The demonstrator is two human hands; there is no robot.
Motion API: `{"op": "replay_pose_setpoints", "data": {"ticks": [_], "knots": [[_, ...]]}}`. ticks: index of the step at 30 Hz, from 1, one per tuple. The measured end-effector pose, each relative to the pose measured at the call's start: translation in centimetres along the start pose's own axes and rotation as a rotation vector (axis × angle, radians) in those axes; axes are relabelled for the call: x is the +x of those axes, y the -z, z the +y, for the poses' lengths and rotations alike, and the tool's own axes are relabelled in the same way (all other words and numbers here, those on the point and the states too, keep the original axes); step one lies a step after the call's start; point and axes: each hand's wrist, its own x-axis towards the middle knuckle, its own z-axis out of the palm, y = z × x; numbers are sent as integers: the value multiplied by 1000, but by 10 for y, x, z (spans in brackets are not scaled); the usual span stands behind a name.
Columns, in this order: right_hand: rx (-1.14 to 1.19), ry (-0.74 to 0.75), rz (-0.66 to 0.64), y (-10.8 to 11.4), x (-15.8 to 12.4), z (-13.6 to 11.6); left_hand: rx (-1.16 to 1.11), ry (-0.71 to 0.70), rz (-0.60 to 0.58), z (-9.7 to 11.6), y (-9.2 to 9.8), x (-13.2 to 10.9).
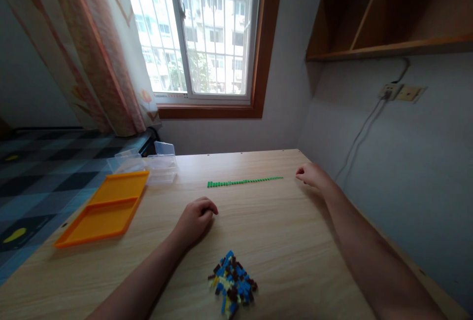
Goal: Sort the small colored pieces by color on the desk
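Note:
A long row of small green toy bricks (236, 182) runs across the middle of the table, with larger pieces at its left end and tiny ones at its right. Just past the right end is my right hand (312, 176), its thumb and fingers pinched together; anything between the fingertips is too small to make out. My left hand (199, 215) rests on the table below the row's left end, fingers curled in, with no object visible in it. Closer to me lies a heap of blue, brown and yellow bricks (232, 283).
On the left of the wooden table (281, 241) lies an orange two-part tray (107, 219). Clear plastic boxes (160, 167) stand behind it. A wall with a socket (391, 91) and cable borders the right side; a window (210, 39) is ahead.

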Motion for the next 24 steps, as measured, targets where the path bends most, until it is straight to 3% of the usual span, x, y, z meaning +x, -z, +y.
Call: {"op": "replay_pose_setpoints", "data": {"ticks": [4,9,17,24], "knots": [[-67,25,60,-28,5,5,-9,6,-1,0,1,0],[-52,113,82,-46,10,3,-6,11,-1,0,0,0],[53,215,106,-51,12,18,-4,12,-3,1,1,1],[52,237,98,-54,12,17,-10,12,-1,2,2,0]]}}
